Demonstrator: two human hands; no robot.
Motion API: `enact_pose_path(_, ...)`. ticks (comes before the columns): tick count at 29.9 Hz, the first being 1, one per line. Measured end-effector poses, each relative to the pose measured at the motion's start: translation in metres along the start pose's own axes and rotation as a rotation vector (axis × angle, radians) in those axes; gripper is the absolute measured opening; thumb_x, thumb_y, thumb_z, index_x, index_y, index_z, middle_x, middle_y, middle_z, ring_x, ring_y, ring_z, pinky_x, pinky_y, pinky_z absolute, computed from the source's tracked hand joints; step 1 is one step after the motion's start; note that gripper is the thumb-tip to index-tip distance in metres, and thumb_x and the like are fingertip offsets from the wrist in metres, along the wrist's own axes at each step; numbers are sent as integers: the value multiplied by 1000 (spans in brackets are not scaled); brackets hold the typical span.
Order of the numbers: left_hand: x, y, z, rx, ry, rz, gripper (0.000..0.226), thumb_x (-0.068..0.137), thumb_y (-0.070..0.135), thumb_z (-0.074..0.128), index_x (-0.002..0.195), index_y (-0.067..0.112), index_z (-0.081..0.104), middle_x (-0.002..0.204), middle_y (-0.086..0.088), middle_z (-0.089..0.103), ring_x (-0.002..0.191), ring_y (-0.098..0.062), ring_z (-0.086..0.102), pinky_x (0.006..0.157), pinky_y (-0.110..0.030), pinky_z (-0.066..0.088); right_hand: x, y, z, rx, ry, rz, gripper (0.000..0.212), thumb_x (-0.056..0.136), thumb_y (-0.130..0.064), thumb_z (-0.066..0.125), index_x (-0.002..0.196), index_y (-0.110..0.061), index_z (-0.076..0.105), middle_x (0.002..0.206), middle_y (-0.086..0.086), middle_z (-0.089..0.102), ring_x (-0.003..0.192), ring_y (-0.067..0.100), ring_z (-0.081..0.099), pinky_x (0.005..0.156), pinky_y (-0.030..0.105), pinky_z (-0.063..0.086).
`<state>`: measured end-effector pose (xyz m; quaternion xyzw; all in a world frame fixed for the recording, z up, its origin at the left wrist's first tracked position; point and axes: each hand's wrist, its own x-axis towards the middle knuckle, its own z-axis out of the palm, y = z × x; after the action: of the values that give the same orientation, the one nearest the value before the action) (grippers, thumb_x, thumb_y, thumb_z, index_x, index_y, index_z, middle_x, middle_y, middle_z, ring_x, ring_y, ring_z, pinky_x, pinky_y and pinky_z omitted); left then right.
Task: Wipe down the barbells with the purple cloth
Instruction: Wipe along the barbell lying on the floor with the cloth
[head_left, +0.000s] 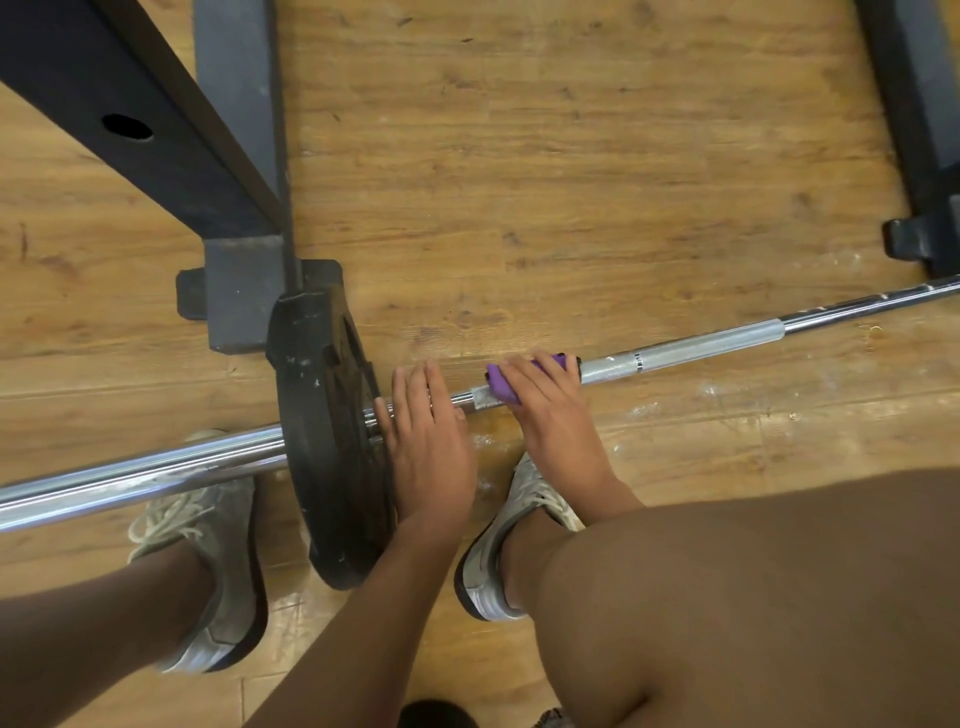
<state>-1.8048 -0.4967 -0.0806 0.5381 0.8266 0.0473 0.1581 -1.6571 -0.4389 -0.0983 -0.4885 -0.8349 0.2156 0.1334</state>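
Barbell (701, 345): lies on wood floor (571, 156), runs from lower L edge to upper R edge. Carries 1 black plate (327, 431) on the L end; plate stands on edge, scuffed w/ white marks. Chrome sleeve sticks out L of plate. Knurled grey section R of both hands, smooth chrome past that.

L hand (428, 441): rests on the shaft just R of plate, thumb side toward plate. Fingers near straight, laid over top of bar, tips past the far side. Not wrapped round, as far as visible.

R hand (545, 410): just R of L hand, short bare stretch of shaft between the 2. Fingers curled over purple cloth (501, 387), clamping it onto the bar.

Purple cloth: bunched round shaft under R hand. Shows at L of the knuckles and again at the fingertips on far side; rest hidden by hand.

Rest: black rack frame (130, 119) upper L, its foot right behind the plate. 2nd black upright (919, 130) upper R. 2 grey-white sneakers (208, 561) planted near side of bar, 1 each side of plate. White flecks (727, 395) on floor beside shaft. Bare knee fills lower R.
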Motion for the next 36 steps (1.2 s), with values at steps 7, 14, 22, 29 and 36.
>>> enact_pose_path(7,-16,2,7,38,24,5,71,98,25,51,158,4,19,161,-17,31,153,-34,17,123,-50,4,-13,4,-1,-51,-50,-127,43,100,-11,52,143,-9,53,144,6,55,141,32,41,121,51,19)
enact_pose_path(14,-33,0,12,25,23,31,74,95,25,52,157,2,19,161,-18,31,153,-35,18,122,-52,7,-26,2,6,-54,28,-55,45,96,-8,51,141,-11,56,144,2,57,143,27,39,123,47,16)
enact_pose_path(22,-35,-2,19,-49,55,30,73,92,10,56,156,1,23,160,-18,31,152,-35,18,122,-54,8,-29,-2,0,-71,-131,-319,62,85,1,48,146,-10,50,153,6,48,146,34,36,125,47,11)
enact_pose_path(29,-24,1,10,-18,37,13,78,93,9,59,158,4,17,163,-16,26,154,-33,14,123,-51,3,-16,0,0,-95,-22,-58,62,88,6,67,144,-13,52,146,3,55,143,30,39,123,42,15)
enact_pose_path(36,-6,-1,4,-23,25,-2,86,89,-8,52,160,10,7,168,-11,11,156,-28,0,122,-47,-8,-12,6,-3,-160,-19,-118,64,91,5,63,149,-15,45,152,4,49,146,31,34,124,46,14)
